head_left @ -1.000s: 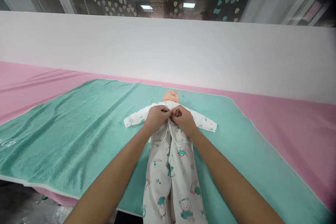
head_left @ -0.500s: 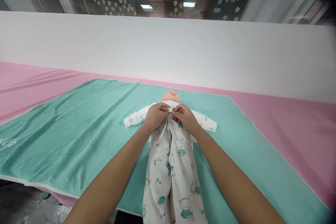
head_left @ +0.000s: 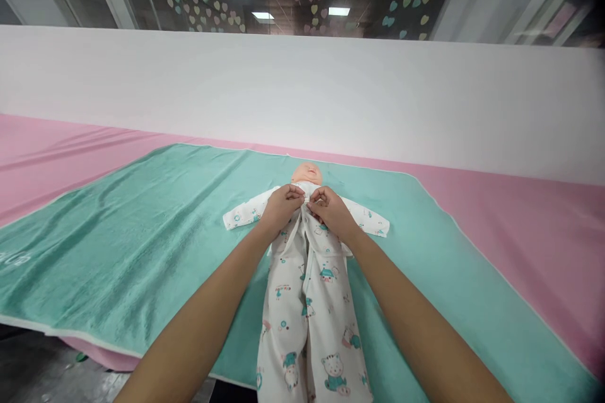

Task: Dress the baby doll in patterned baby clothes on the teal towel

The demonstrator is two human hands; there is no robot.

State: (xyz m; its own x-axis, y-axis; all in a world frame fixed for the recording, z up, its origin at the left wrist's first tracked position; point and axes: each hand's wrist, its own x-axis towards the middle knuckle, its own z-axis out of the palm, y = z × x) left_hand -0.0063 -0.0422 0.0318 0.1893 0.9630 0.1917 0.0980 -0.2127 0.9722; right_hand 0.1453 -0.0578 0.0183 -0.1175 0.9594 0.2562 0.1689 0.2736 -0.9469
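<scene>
A baby doll (head_left: 307,172) lies on its back, head away from me, dressed in white baby clothes printed with small animals. Its long-sleeved top (head_left: 248,210) has both sleeves spread out sideways. Below, white printed trousers (head_left: 326,321) stretch toward me. At the chest, my left hand (head_left: 284,204) pinches the left front edge of the top. Close beside it, my right hand (head_left: 329,206) pinches the facing edge, fingertips nearly touching the left ones. The fastening between the fingertips is too small to make out. Both hands cover much of the chest.
A teal towel (head_left: 142,252) with a white border lies under the doll, over a pink sheet (head_left: 520,220). Behind stands a low white wall (head_left: 283,88), with a dark window above bearing heart stickers. Grey floor (head_left: 38,371) shows at lower left.
My hands stay at the chest. The fingertips have drawn slightly apart, and the right fingers have loosened from a tighter curl. The top's lower front edges have shifted a little.
</scene>
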